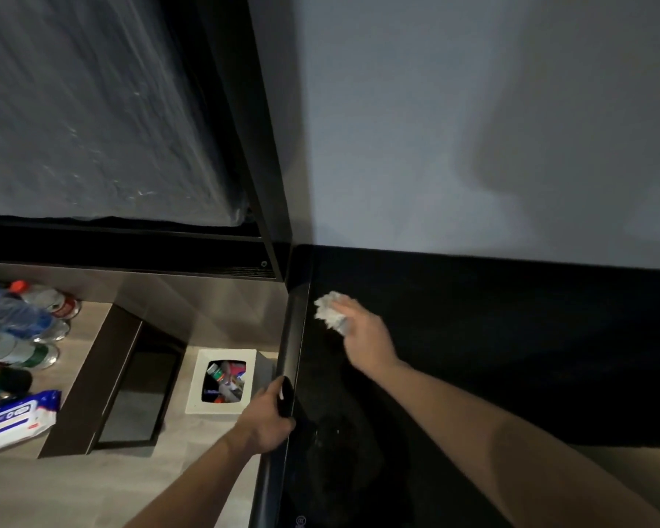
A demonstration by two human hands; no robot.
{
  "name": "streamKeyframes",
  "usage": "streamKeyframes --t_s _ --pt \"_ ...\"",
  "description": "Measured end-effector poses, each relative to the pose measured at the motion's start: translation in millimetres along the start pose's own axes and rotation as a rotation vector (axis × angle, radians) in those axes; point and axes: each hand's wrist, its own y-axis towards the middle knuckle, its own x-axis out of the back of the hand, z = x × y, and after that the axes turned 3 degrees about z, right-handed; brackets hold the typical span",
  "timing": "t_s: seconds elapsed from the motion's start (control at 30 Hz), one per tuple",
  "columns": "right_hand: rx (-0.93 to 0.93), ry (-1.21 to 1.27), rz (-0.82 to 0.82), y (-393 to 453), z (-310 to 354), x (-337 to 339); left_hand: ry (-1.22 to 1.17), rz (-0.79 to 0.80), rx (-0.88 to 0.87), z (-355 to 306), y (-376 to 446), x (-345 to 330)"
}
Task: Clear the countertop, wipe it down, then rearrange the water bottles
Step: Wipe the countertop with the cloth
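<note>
The black countertop point(473, 356) fills the right half of the view. My right hand point(366, 333) presses a crumpled white wipe point(330, 308) onto it near the back left corner. My left hand point(269, 417) grips the countertop's left edge, fingers curled over the rim. Several water bottles point(27, 322) with blue, red and green labels lie on the floor at the far left. A pack of wet wipes point(14, 419) lies just in front of them.
A white square bin point(197, 390) holding colourful rubbish stands on the floor beside the counter. A dark low frame point(103, 379) lies between the bin and the bottles. A plastic-wrapped mattress point(92, 108) leans at the upper left. A grey wall point(473, 127) backs the counter.
</note>
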Motion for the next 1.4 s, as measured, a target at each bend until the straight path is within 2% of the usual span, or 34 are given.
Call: streamKeyframes --t_s 0.1,0.17,0.23,0.37,0.47,0.57,0.83,0.9,1.07,1.2,1.4 --pt "-0.018 -0.090 -0.149 -19.4 -52.4 43.6 0.144 -0.019 -0.048 -25.6 -6.2 -6.8" --pt "-0.091 -0.179 -0.165 -35.7 -81.2 56.8 0.258 -0.044 -0.075 -35.0 -3.9 -14.7" --pt "-0.137 -0.246 -0.093 -55.0 -103.3 52.7 0.330 -0.048 -0.099 -37.3 1.0 -25.2" --pt "-0.238 -0.307 0.197 -107.0 -130.9 14.1 0.436 -0.015 -0.132 -41.9 1.8 -47.9" --pt "-0.242 -0.382 0.229 -148.2 -145.5 -5.2 0.542 0.004 -0.147 -42.5 3.3 -61.5" --pt "-0.258 -0.437 0.240 -184.5 -164.6 5.1 0.618 0.029 -0.122 -48.3 2.2 -72.3" --pt "-0.650 -0.296 0.171 -276.4 -225.7 105.1 0.630 0.058 -0.090 -93.7 4.4 -109.9" --pt "-0.691 -0.317 0.172 -296.0 -241.8 123.3 0.617 0.071 -0.095 -106.9 5.2 -125.2" --pt "-0.817 -0.233 0.023 -334.4 -280.6 143.7 0.607 0.093 -0.102 -138.6 1.5 -167.1" --pt "-0.811 -0.182 0.016 -330.0 -283.4 136.2 0.597 0.100 -0.078 -158.1 -7.1 -193.6" --pt "-0.654 -0.260 0.104 -328.4 -298.2 148.9 0.586 0.037 -0.002 -170.1 -14.5 -228.6"
